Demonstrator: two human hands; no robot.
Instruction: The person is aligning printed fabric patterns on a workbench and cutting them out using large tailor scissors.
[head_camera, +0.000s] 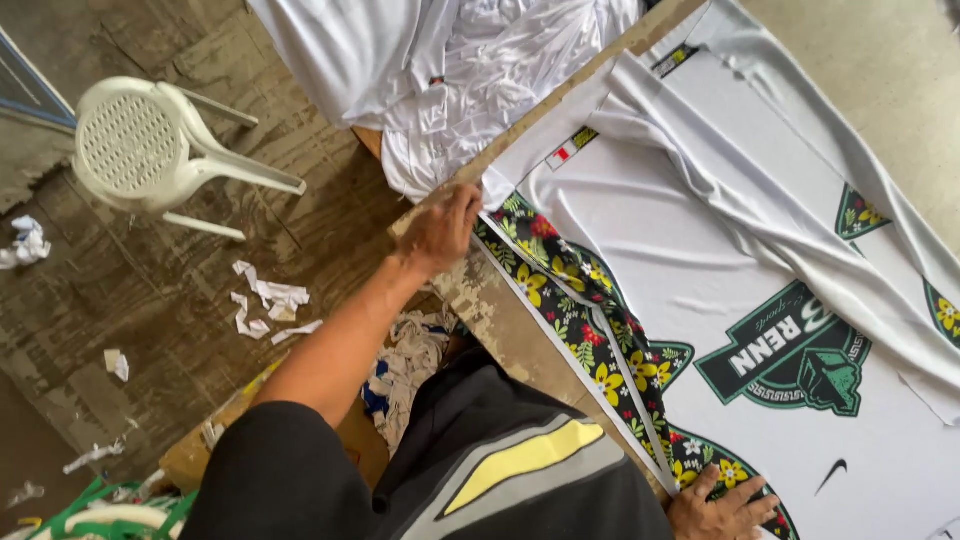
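Fabric is lying spread over the tabletop (500, 320): a white printed sheet (680, 230) with a dark floral band (590, 330) running along its near edge. The band's long axis is running diagonally, from beside the left hand (440, 228) at the upper middle down to the right hand (722, 505) at the bottom edge, roughly following the tabletop's worn border.

The left hand is closing on the upper end of the band where it meets a wooden batten (560, 100), with fingers curled over the cloth; whether it is pinching the fabric or only pressing it is hard to tell. The right hand is lying flat with fingers spread, pressing the lower end of the band down. The two hands are well apart, one at each end of the strip.

Judging from this, the cloth looks thin and slippery, so it is likely to be creeping or bunching between the hands if either one is easing off; folds are already showing in the white area further back. A pull from one end alone could be skewing the band off the table edge.

A heap of plain white garments (440, 70) is sitting beyond the batten. On the floor to the left, a white plastic chair (150, 150) is standing among cloth scraps (265, 305).
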